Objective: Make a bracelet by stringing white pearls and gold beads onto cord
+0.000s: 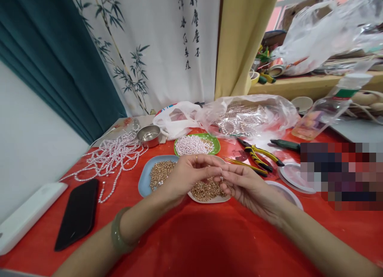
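My left hand [191, 171], a green bangle on its wrist, pinches thumb and forefinger together at the tips. Those fingertips meet my right hand [243, 181], which is also closed in a pinch. A small shiny bead [222, 178] shows by the right fingers; whatever else lies between the fingertips is too small to make out. Below the hands is a pale plate of gold beads [206, 191]. Partly behind my left hand sits a blue plate [144, 181] of gold pieces. Farther back, a green plate [217, 143] holds pinkish-white pearl beads [191, 144].
Pearl strands [119, 153] lie left beside a metal bowl [149, 136] and a black phone [77, 213]. Yellow-black pliers [257, 153], tweezers [245, 165] and clear lids [299, 177] are at right. A plastic bag of beads [251, 117] and a tilted bottle [329, 105] stand behind.
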`<action>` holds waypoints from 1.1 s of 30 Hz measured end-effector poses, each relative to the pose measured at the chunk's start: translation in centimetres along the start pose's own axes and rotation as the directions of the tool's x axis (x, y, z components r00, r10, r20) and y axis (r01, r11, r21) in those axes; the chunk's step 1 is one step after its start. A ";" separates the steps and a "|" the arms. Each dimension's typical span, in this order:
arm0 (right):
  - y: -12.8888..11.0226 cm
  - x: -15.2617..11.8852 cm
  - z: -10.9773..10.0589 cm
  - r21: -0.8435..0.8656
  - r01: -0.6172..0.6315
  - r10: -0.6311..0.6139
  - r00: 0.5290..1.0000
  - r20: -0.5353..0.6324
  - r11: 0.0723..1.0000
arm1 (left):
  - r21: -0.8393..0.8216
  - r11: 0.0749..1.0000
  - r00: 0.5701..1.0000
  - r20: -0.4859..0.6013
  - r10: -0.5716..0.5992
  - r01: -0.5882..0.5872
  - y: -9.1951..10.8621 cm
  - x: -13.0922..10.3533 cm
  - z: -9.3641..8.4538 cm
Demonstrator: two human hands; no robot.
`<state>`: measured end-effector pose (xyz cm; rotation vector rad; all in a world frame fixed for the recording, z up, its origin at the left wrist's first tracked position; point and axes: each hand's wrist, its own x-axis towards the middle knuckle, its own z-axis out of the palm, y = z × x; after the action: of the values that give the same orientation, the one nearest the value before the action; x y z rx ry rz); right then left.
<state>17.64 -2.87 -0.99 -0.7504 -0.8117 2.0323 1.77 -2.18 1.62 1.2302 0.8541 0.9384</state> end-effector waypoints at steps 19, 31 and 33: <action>0.1 0.0 0.5 -0.183 0.030 -0.054 0.990 -0.127 0.983 | 0.115 0.993 0.994 -0.106 0.040 -0.028 -0.3 0.5 -0.7; 0.0 -0.1 0.4 -0.225 0.094 -0.128 0.982 -0.141 0.970 | 0.293 0.956 0.999 0.038 -0.012 0.001 0.7 0.3 -1.6; 0.0 -0.2 0.4 -0.233 0.095 -0.130 0.981 -0.143 0.968 | 0.303 0.953 0.999 0.039 -0.022 0.010 0.7 0.2 -1.6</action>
<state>17.41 -3.12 -0.69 -0.9560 -0.9802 1.7742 0.26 -1.31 2.12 1.4977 0.9990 0.7840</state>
